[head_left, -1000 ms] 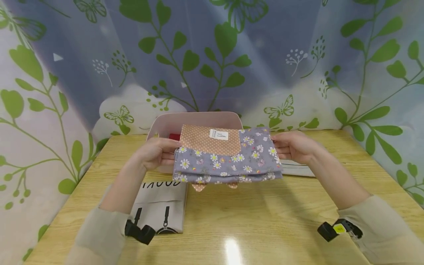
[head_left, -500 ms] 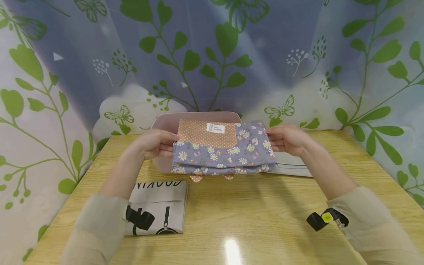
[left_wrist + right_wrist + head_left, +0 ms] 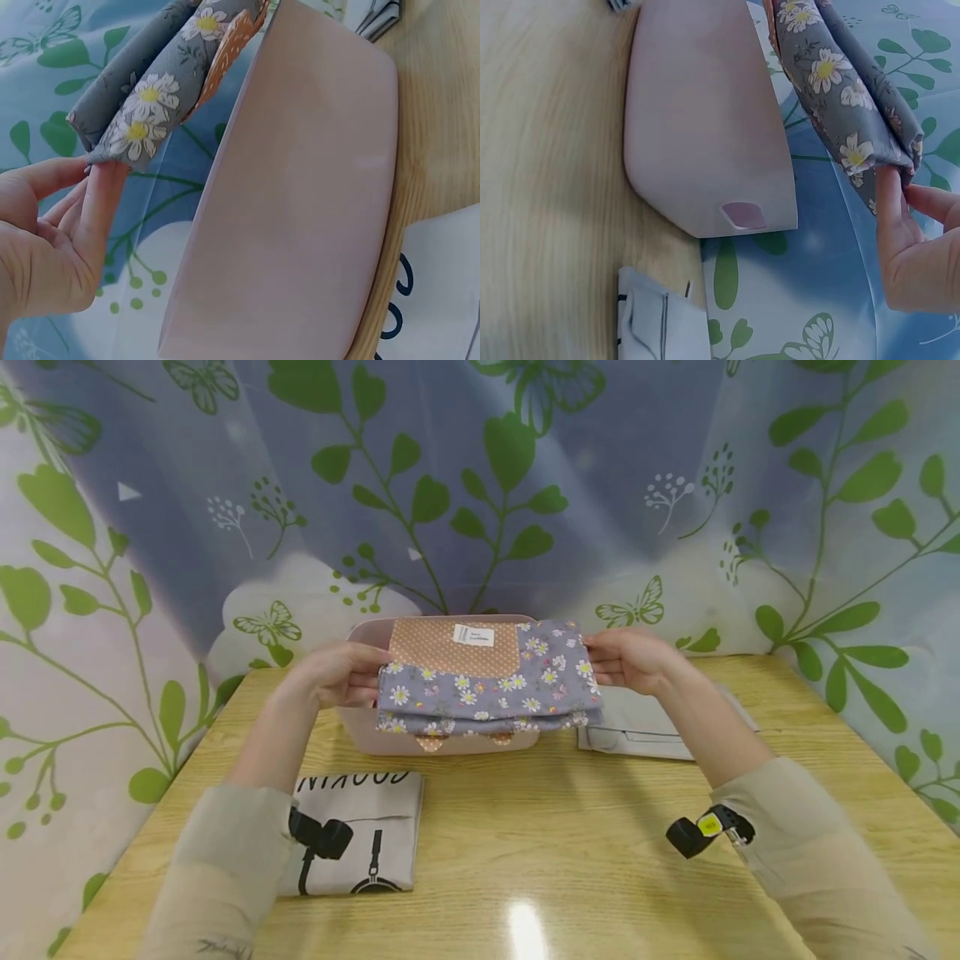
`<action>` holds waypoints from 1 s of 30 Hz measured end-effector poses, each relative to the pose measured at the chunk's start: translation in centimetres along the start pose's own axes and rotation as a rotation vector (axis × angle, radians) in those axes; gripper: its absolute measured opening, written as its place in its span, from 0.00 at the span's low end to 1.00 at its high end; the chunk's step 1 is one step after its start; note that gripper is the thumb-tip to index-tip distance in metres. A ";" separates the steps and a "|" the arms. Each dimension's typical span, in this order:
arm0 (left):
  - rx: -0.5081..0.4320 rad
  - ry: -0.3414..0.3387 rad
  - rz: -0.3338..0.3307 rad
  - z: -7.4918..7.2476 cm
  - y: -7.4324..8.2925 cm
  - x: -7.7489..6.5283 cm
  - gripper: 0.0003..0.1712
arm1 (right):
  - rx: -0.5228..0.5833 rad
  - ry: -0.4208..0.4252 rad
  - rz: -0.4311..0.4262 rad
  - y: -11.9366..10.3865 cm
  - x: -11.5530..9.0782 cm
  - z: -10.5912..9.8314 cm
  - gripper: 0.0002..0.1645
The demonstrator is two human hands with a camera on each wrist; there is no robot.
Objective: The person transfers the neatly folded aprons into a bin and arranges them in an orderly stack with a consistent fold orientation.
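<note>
A folded grey-purple daisy-print cloth [image 3: 491,689] with a tan polka-dot panel and a white label hangs level between both hands. My left hand [image 3: 337,675] pinches its left end, thumb above and fingers beneath, as the left wrist view shows. At the other end my right hand [image 3: 633,658] pinches the cloth the same way. In the head view the cloth overlaps a pale pink bin [image 3: 442,743], hiding most of the bin's opening. Both wrist views show the cloth held above the bin's rim. Two small tan dotted tips stick out under the cloth's front edge.
On the wooden table [image 3: 540,827], a folded off-white cloth [image 3: 360,835] with black lettering and pan prints lies at front left. Another folded pale cloth [image 3: 637,722] lies right of the bin, partly beneath the right forearm. A leaf-patterned curtain [image 3: 480,485] hangs behind.
Both hands have carried the daisy-print cloth away from me and slightly left, over the pink bin. More of the bin's front wall and of the right-hand pale cloth now shows.
</note>
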State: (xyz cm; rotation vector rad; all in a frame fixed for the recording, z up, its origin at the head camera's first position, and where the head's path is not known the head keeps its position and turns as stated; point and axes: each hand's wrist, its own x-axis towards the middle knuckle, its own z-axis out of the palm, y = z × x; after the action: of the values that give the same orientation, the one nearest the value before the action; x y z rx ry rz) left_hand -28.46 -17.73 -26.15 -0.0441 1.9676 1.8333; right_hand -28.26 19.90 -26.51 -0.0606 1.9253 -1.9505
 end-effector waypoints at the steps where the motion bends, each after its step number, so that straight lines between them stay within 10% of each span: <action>1: -0.004 0.012 0.001 -0.1 0.1 0.0 0.05 | 0.000 0.011 0.002 -0.1 0.2 0.1 0.12; 30: 0.108 0.390 0.046 -2.3 1.2 2.6 0.06 | 0.019 0.159 -0.007 -1.6 6.7 3.3 0.07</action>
State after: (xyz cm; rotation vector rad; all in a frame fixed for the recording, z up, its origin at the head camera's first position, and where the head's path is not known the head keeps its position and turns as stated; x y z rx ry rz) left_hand -31.87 -19.05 -25.85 -0.3496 2.3437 1.8523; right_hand -33.79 14.62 -26.45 0.0964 2.0069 -2.0325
